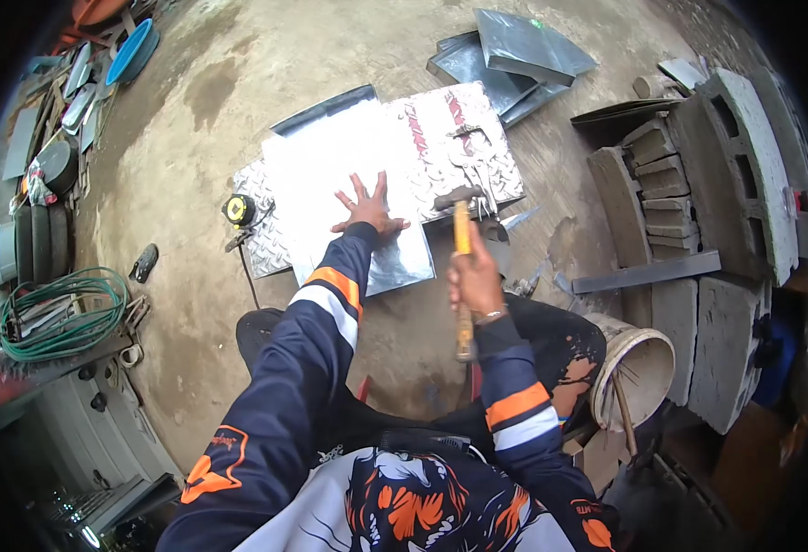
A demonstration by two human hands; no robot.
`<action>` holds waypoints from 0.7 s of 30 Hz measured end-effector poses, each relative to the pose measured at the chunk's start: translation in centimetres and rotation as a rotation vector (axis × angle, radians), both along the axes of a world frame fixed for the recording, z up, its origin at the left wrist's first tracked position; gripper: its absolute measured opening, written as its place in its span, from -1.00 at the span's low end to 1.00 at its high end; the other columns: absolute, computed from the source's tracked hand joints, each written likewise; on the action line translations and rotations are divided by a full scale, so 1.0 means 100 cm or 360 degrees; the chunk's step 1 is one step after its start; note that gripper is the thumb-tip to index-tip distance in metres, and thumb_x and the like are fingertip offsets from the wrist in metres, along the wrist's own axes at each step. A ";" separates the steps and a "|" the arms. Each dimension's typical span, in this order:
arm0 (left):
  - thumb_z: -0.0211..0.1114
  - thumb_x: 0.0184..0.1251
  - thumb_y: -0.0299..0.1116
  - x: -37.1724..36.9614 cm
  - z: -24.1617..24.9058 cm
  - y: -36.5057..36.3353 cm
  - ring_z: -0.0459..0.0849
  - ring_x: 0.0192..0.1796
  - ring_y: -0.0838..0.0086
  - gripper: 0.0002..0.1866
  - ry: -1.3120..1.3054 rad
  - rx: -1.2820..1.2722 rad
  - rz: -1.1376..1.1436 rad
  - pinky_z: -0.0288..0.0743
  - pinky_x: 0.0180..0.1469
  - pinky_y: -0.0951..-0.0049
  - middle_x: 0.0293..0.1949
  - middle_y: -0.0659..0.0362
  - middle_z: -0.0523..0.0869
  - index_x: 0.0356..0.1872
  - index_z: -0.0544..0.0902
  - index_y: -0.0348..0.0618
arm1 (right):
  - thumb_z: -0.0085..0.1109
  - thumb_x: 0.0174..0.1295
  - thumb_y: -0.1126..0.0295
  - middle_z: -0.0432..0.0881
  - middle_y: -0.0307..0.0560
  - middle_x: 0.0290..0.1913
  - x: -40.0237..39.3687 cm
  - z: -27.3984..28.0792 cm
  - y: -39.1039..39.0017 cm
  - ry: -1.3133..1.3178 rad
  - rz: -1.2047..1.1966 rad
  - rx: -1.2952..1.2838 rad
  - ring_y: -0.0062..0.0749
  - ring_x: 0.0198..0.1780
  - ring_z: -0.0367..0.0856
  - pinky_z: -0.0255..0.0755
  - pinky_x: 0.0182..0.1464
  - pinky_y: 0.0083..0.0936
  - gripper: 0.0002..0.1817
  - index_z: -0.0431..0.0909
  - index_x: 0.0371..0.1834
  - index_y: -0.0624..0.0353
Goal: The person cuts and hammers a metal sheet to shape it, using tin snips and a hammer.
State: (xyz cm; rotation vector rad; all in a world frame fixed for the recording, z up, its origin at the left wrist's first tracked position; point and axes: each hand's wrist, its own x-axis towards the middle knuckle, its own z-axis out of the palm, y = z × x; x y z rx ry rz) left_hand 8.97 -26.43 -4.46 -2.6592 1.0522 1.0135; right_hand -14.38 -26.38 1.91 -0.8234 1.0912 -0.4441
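My left hand (370,208) lies flat with fingers spread on a shiny sheet of metal (316,175). The sheet rests over a diamond-patterned metal plate (270,241), and its near edge reaches toward my knees. In my right hand (477,279) is a hammer (463,241), gripped around its yellow handle, with the dark head pointing away from me above the plate's right side. Near the hammer head, a few metal hand tools (474,164) lie on the patterned plate; their exact kinds are hard to make out. A yellow and black tape measure (238,211) sits at the plate's left end.
Bent sheet-metal pieces (523,60) are stacked on the floor beyond the plate. Concrete blocks (739,166) stand at the right, with a bucket (638,373) by my right knee. A coiled green hose (63,313) and a blue basin (132,51) are at the left.
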 end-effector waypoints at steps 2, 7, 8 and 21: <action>0.58 -0.14 0.22 -0.001 -0.001 -0.002 -0.46 0.52 -0.40 0.29 -0.0020 0.0036 0.0013 0.06 0.10 -0.82 0.58 0.02 -0.48 0.54 -0.20 0.62 | -0.12 0.44 0.45 0.36 -0.29 -0.59 -0.012 0.007 -0.014 -0.0044 -0.0046 0.0120 -0.57 -0.76 0.34 0.37 -0.76 -0.52 -0.28 -0.11 0.62 -0.24; 0.59 -0.17 0.22 0.001 -0.007 -0.002 -0.45 0.52 -0.40 0.29 -0.0036 0.0007 0.0018 0.05 0.07 -0.85 0.58 0.01 -0.48 0.54 -0.18 0.63 | -0.13 0.45 0.42 0.35 -0.28 -0.56 0.000 0.001 -0.020 -0.0165 -0.0411 -0.0097 -0.61 -0.73 0.33 0.35 -0.76 -0.56 -0.26 -0.19 0.62 -0.25; 0.59 -0.17 0.22 0.001 -0.008 -0.002 -0.45 0.52 -0.40 0.29 -0.0031 0.0008 0.0013 0.05 0.07 -0.85 0.58 0.01 -0.48 0.54 -0.18 0.63 | -0.12 0.44 0.43 0.35 -0.28 -0.55 0.010 -0.006 -0.013 -0.0140 -0.0480 -0.0162 -0.61 -0.73 0.33 0.34 -0.76 -0.58 -0.25 -0.19 0.62 -0.25; 0.57 -0.17 0.27 0.002 0.002 0.016 -0.41 0.57 -0.23 0.34 -0.0080 0.0015 -0.0184 0.03 0.19 -0.77 0.60 0.14 -0.45 0.56 -0.24 0.49 | -0.13 0.42 0.44 0.36 -0.25 -0.56 -0.042 0.038 -0.002 -0.0186 -0.0110 -0.0102 -0.56 -0.74 0.34 0.36 -0.73 -0.50 -0.26 -0.14 0.63 -0.24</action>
